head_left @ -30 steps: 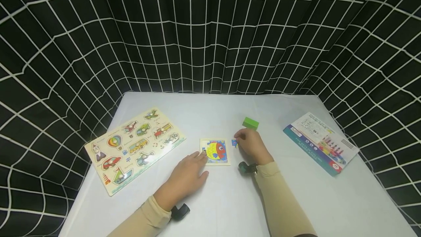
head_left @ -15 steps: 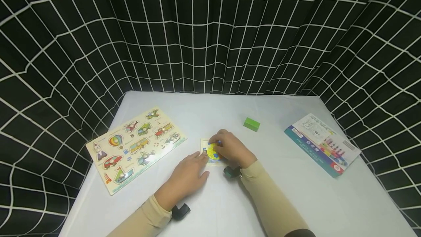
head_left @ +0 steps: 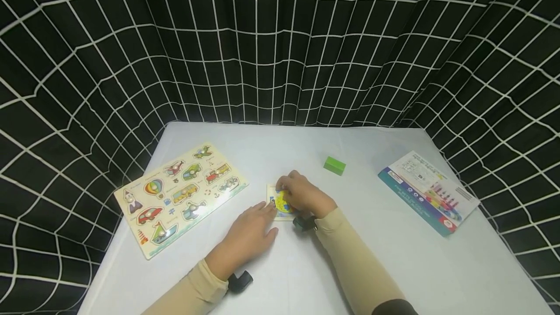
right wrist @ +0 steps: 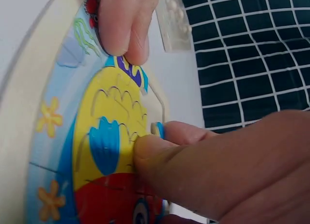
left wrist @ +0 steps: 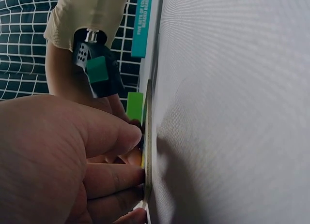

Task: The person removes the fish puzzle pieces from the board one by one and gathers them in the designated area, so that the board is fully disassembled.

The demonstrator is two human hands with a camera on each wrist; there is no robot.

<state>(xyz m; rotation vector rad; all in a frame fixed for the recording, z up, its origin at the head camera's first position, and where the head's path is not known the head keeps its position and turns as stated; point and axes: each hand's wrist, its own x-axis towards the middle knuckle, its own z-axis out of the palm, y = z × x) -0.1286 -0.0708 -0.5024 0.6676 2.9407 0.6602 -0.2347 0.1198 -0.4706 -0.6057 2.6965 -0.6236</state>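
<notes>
A small square fish puzzle [head_left: 277, 202] lies at the table's middle; up close it shows a yellow and red fish [right wrist: 111, 137] in a pale frame. My right hand [head_left: 294, 191] hovers over it, thumb and finger pinching a small blue puzzle piece [right wrist: 158, 129] against the fish's edge. My left hand [head_left: 264, 212] lies flat on the table, and its straight fingertips [right wrist: 121, 25] press the puzzle's near-left edge. From the left wrist, those fingers [left wrist: 114, 178] touch the thin board [left wrist: 147, 151] edge-on.
A wooden vehicle peg puzzle [head_left: 179, 197] lies at the left. A green block [head_left: 334, 165] sits behind the fish puzzle. A printed box [head_left: 426, 191] lies at the right. Black grid curtains surround the white table [head_left: 393, 266].
My right hand picked up the small blue piece beside the green block and carried it left onto the fish puzzle. The left hand has stayed put.
</notes>
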